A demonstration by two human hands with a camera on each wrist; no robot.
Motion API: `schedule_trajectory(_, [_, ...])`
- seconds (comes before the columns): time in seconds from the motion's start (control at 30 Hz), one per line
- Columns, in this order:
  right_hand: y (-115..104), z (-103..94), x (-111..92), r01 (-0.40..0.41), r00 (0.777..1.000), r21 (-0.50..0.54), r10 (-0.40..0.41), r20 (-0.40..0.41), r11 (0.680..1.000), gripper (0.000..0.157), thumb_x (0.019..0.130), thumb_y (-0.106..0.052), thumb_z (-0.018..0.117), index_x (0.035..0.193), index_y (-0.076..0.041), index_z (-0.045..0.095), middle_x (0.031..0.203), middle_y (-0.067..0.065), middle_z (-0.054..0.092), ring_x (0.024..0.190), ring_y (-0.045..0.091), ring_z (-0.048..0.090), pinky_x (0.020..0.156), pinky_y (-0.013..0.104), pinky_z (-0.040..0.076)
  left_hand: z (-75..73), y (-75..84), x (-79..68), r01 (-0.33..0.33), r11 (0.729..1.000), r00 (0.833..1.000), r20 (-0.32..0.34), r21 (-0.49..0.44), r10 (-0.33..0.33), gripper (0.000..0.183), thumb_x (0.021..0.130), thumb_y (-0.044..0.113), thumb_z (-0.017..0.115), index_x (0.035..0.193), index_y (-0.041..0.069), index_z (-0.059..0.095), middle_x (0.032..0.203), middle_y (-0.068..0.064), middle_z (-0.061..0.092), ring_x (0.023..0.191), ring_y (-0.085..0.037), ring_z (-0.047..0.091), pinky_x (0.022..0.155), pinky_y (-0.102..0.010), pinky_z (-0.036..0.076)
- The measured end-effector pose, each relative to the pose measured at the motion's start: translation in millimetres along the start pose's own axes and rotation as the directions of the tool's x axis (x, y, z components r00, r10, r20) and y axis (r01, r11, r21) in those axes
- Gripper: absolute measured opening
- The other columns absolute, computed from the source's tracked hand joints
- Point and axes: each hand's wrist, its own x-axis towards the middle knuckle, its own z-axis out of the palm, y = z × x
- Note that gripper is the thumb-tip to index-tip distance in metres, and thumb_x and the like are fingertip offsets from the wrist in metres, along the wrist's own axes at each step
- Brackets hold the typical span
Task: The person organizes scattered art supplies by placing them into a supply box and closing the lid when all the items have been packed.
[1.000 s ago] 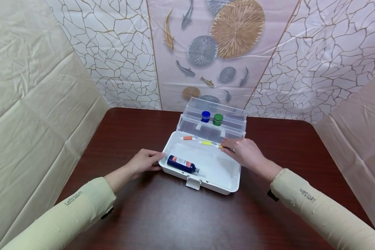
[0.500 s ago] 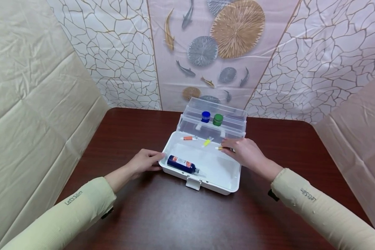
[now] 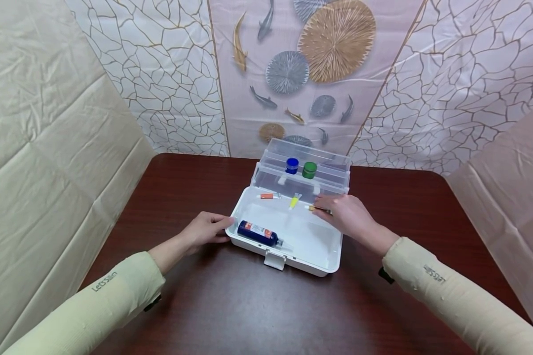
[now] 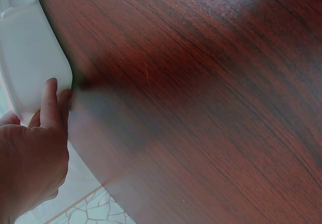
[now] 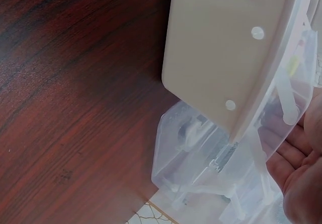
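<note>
As my right hand [image 3: 348, 214] pinches a slim amber-yellow tube [image 3: 312, 208] with a white cap, that tube lies sideways inside a shallow white plastic box [image 3: 315, 239], at about 1 o'clock from its middle; I cannot tell whether it touches the box floor. Near it, at 12 o'clock, lies a small bright-yellow tube [image 3: 294, 201], and at 11 o'clock a small orange-red tube [image 3: 267, 196]. On its side around 8 o'clock rests a dark-blue bottle [image 3: 255, 232] with a red-and-white label and a clear nozzle. My left hand [image 3: 206, 228] grips the box's corner at 9 o'clock, thumb at the rim, fingers against the outer wall. At 12 o'clock, translucent plastic trays [image 3: 298, 187] stand raised, with a round blue pot [image 3: 292, 166] and a round green pot [image 3: 309, 170] among them. Beneath everything spreads a dark reddish-brown, wood-grained table [image 3: 231, 305].
</note>
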Motion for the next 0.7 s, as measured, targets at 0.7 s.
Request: schedule_trajectory(0.7, [-7.7, -38.7, -33.6, -0.099, 0.993, 0.099, 0.105, -0.054, 0.99, 0.033, 0.095, -0.02, 0.083, 0.124, -0.004, 0.08, 0.122, 0.016, 0.078, 0.109, 0.035, 0.077, 0.088, 0.054, 0.063, 0.6, 1.9, -0.4, 0.01, 1.0, 1.0, 0.004, 0.022, -0.01, 0.044, 0.11, 0.02, 0.064, 0.139, -0.012, 0.063, 0.135, -0.028, 0.068, 0.103, -0.018, 0.072, 0.093, -0.039, 0.064])
